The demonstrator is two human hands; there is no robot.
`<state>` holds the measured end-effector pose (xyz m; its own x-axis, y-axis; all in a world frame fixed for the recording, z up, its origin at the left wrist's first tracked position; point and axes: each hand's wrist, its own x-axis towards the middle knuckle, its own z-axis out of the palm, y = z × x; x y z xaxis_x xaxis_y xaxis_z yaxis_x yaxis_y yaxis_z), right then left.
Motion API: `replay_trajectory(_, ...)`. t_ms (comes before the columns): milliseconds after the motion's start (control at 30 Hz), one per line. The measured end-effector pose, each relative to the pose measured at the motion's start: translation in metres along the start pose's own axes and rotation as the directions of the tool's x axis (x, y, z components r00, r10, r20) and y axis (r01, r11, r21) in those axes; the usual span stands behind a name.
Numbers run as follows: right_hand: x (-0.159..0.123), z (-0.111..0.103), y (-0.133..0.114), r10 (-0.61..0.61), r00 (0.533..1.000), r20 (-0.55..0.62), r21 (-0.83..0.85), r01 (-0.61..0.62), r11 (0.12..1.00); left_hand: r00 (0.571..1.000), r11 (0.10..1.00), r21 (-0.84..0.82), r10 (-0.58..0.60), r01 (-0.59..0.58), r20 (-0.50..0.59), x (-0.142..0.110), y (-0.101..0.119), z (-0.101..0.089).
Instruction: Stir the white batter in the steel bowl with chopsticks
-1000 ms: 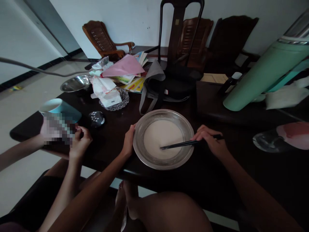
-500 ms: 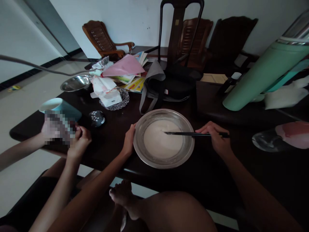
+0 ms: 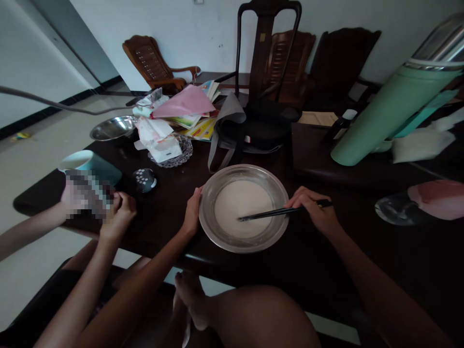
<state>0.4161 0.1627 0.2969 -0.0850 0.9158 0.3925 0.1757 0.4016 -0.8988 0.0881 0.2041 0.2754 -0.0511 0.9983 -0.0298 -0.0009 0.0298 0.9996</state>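
Note:
A steel bowl (image 3: 208, 227) stands near the table's front edge, holding a pale, creamy batter (image 3: 235, 200). My left hand (image 3: 192, 212) grips the bowl's left rim, its fingers partly hidden behind the wall. In my right hand (image 3: 313, 208) is a pair of dark chopsticks (image 3: 270, 212), held closed together over the bowl's right rim. Their tips dip into the batter, left of its middle and toward the near side.
Another person's hands (image 3: 121, 210) hold a blurred-out object at the left, beside a light blue mug (image 3: 105, 166). Behind lie a dark patterned object (image 3: 145, 180), a glass dish (image 3: 186, 152), an empty steel bowl (image 3: 112, 128) and a black bag (image 3: 253, 130). A green thermos (image 3: 387, 116) stands at the right.
The chopstick tips have swept toward me and slightly left through the batter. My right hand has shifted a little left with them. My left hand stays on the bowl.

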Motion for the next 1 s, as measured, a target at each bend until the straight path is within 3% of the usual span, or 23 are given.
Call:
replay_trajectory(67,0.0005,0.0000,-0.0004,-0.003,1.000,0.002,-0.061,0.003,0.998,1.000,1.000,-0.002,-0.002,0.002,-0.006,0.0002,0.0005,0.0003)
replay_trajectory(200,0.0013,-0.0002,0.0010,-0.026,0.979,-0.203,0.042,0.035,0.999,1.000,0.999,0.040,0.018,-0.018,-0.003,-0.0013,0.0049,0.0015)
replay_trajectory(267,0.0007,0.0012,0.0009,-0.023,0.986,-0.163,0.076,0.035,0.997,1.000,0.998,0.052,0.023,-0.022,-0.006,-0.0023,0.0067,0.0020)
replay_trajectory(333,-0.0001,0.0027,-0.0001,-0.024,0.998,-0.053,0.012,0.025,1.000,1.000,0.999,0.036,0.013,-0.013,-0.011,-0.0031,0.0071,0.0024)
replay_trajectory(400,-0.0003,0.0024,-0.0009,-0.035,0.999,-0.038,-0.065,0.032,0.997,1.000,1.000,0.006,0.001,-0.001,-0.005,-0.0033,0.0066,0.0024)
replay_trajectory(533,0.0007,-0.0011,-0.0004,-0.063,0.974,-0.218,0.017,0.068,0.998,1.000,1.000,-0.004,-0.001,0.001,0.012,-0.0024,0.0046,0.0017)
replay_trajectory(600,0.0007,-0.0009,-0.0005,-0.045,0.988,-0.149,0.054,0.054,0.997,1.000,1.000,0.020,0.009,-0.009,0.004,-0.0016,0.0036,0.0010)
replay_trajectory(700,0.0000,0.0004,-0.0007,-0.016,1.000,-0.011,-0.038,0.016,0.999,1.000,1.000,0.028,0.013,-0.013,-0.005,-0.0005,0.0017,-0.0009)
replay_trajectory(767,-0.0002,0.0001,0.0001,-0.028,0.997,-0.078,-0.066,0.023,0.998,1.000,1.000,0.013,0.012,-0.013,0.006,0.0005,0.0003,-0.0023)
replay_trajectory(867,0.0001,-0.0006,0.0009,-0.039,0.983,-0.181,0.025,0.045,0.999,1.000,1.000,0.006,0.017,-0.017,0.026,0.0017,0.0002,-0.0020)
replay_trajectory(1000,0.0006,0.0014,-0.0033,-0.044,0.999,0.021,-0.043,0.045,0.998,0.999,1.000,0.000,0.016,-0.016,0.028,0.0039,0.0072,0.0022)
